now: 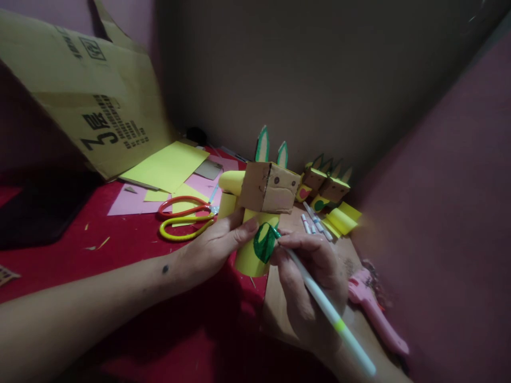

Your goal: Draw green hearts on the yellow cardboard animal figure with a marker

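Observation:
A cardboard animal figure (269,186) has a box head with drawn eyes, two upright green-edged ears and a yellow paper tube body. My left hand (223,234) is closed around the body from the left, thumb on its front. In my right hand (313,282) is a white marker pen (327,308) with a green tip and a yellow-green band. Its tip touches the dark green heart shape (264,243) on the body. Part of that shape is still plain yellow. My right fingertips lie close to the body's right side.
Scissors (186,218) with red and yellow handles lie beside yellow and pink paper (171,165). A big cardboard box (80,80) stands at the back left. Several similar figures (325,181), markers (315,221), yellow paper pieces (341,218) and a pink glue gun (377,311) are to the right.

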Action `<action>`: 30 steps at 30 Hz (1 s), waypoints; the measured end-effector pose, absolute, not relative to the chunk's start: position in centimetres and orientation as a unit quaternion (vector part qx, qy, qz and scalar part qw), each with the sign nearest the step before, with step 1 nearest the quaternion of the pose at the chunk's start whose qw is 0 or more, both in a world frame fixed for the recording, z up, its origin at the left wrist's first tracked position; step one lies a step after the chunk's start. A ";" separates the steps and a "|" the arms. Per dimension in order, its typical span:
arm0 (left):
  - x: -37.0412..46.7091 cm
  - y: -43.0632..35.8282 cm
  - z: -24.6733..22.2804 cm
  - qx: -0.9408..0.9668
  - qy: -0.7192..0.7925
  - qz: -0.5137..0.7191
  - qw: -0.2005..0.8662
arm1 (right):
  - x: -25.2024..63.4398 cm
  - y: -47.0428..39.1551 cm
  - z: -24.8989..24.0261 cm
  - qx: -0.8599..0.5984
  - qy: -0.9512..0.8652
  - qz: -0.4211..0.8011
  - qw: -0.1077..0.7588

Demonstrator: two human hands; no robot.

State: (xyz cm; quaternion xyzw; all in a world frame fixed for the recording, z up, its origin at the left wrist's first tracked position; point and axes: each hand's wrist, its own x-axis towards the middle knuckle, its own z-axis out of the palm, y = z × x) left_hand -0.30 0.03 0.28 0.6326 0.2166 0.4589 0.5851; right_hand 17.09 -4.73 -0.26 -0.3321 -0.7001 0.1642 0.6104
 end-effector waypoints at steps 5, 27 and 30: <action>-0.3 0.1 0.4 0.638 0.226 0.460 0.574 | 17.2 -4.8 -0.3 -0.330 -0.702 0.163 0.610; -0.3 0.0 0.5 0.648 0.238 0.458 0.560 | 17.0 -4.7 -0.1 -0.317 -0.708 0.155 0.611; -0.3 0.0 0.4 0.652 0.248 0.462 0.548 | 17.0 -4.6 -0.1 -0.317 -0.709 0.150 0.612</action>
